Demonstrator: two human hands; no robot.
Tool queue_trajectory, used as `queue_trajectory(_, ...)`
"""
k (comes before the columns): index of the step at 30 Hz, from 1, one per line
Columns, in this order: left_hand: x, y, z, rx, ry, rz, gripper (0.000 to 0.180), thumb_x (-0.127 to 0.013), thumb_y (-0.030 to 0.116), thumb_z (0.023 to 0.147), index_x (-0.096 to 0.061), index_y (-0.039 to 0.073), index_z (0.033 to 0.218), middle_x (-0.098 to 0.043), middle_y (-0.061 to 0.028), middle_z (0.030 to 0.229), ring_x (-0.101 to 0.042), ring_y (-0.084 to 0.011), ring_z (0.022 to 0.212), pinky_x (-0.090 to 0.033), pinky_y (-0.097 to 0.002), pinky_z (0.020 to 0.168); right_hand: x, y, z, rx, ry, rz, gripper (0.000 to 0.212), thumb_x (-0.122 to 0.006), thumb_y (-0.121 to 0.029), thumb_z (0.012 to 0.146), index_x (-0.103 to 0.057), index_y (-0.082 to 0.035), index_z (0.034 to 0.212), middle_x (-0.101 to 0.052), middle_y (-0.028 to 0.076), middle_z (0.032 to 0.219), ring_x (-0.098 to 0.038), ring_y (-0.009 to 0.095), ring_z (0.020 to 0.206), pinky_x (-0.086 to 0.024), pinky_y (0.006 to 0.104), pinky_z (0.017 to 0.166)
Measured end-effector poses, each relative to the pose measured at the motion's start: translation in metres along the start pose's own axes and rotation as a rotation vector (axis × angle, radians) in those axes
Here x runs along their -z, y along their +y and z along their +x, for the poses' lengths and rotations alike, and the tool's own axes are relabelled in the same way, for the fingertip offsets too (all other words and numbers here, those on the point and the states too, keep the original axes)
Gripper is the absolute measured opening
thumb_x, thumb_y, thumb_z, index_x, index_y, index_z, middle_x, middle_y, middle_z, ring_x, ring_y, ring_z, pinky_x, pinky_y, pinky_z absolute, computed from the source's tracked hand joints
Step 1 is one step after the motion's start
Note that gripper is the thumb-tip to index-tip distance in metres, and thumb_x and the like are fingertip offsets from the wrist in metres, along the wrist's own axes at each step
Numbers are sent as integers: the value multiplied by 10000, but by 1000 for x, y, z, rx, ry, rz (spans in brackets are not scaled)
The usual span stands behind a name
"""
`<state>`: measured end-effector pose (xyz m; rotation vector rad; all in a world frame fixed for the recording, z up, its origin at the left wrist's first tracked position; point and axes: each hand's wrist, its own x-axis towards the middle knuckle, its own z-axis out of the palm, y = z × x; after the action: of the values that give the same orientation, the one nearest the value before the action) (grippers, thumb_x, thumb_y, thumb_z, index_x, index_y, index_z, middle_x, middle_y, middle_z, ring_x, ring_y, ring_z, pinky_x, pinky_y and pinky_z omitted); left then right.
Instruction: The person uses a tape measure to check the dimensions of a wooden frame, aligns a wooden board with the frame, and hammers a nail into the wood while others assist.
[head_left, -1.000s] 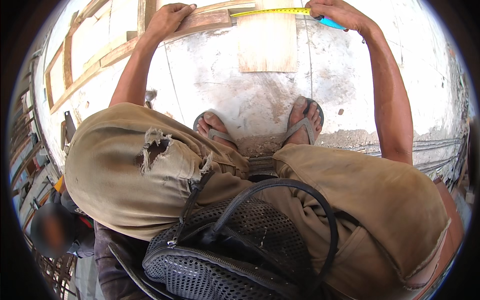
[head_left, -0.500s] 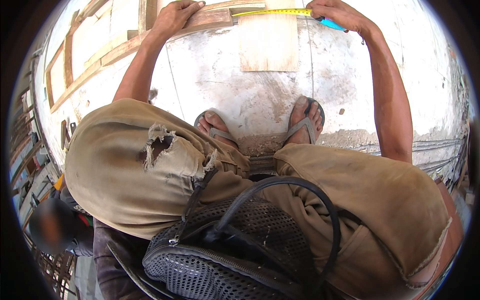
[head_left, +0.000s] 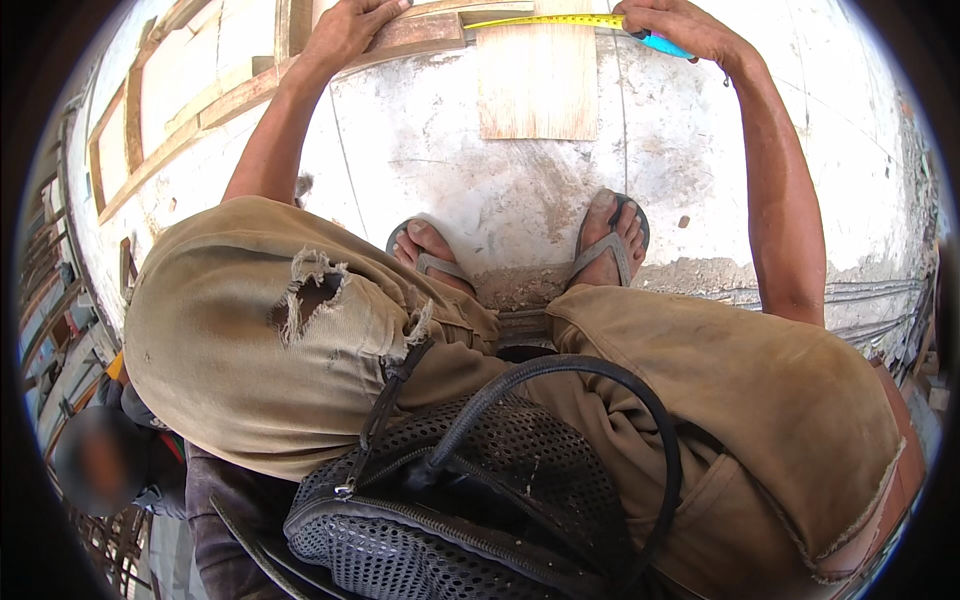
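Note:
My left hand (head_left: 348,28) is closed over a bar of the wooden frame (head_left: 415,34) at the top of the view, its thumb lying along the wood. My right hand (head_left: 682,25) grips a tape measure (head_left: 664,46) with a blue case. Its yellow blade (head_left: 560,20) runs left from that hand to the cut end of the frame. Beneath the blade lies a thin plywood piece (head_left: 537,90), flat on the pale floor. Some fingers of both hands are hidden from view.
More of the frame's bars (head_left: 150,175) spread across the upper left. My sandalled feet (head_left: 608,240) stand on the dusty floor (head_left: 420,150). A black mesh bag (head_left: 470,500) hangs at my lap. Another person (head_left: 105,460) is at the lower left, near stacked rods.
The hands, frame and tape hold nearly the same places. The picture has shifted very slightly, and my left knee sits a little further left.

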<state>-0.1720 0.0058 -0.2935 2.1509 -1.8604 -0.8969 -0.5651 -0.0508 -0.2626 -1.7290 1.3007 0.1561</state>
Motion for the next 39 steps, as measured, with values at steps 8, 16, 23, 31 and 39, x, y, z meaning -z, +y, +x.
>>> queue_trajectory(8, -2, 20, -16, -122, -191, -78, 549, -633, 395, 1051, -593, 58, 1483, -574, -190, 1530, -552, -355, 1393, -423, -477, 1206, -1, 9, 1, -41, 27, -28, 467, -633, -379, 957, -747, -84, 1301, -727, 124, 1315, -623, 277, 1290, -444, 432, 1143)
queue_trajectory(16, -2, 34, -17, -249, -192, 236, 801, -924, 252, 806, -562, 76, 1499, -563, -168, 1501, -507, -354, 1418, -402, -493, 1234, 0, 5, -1, -14, 8, -15, 463, -639, -385, 942, -758, -102, 1288, -727, 102, 1329, -616, 268, 1299, -447, 441, 1135)
queue_trajectory(23, -8, 20, -9, -291, -159, 220, 808, -957, 186, 749, -592, 61, 1458, -597, -168, 1451, -560, -354, 1359, -449, -475, 1192, 4, -2, -8, -63, -10, 22, 494, -661, -425, 902, -754, -161, 1309, -717, 67, 1339, -598, 265, 1318, -492, 506, 1059)
queue_trajectory(31, -13, 18, -8, -295, -143, 197, 781, -961, 221, 762, -601, 55, 1435, -614, -163, 1420, -572, -343, 1342, -464, -468, 1190, 4, -1, -2, -162, -7, -14, 542, -655, -457, 898, -723, -182, 1359, -681, 67, 1400, -574, 270, 1355, -492, 539, 1072)
queue_trajectory(39, -17, 1, -3, -367, -132, 187, 816, -965, 220, 759, -578, 68, 1462, -606, -154, 1409, -581, -335, 1328, -478, -467, 1179, 0, -15, -7, -192, 6, -34, 540, -639, -456, 907, -713, -193, 1372, -672, 64, 1409, -571, 275, 1359, -505, 533, 1070)
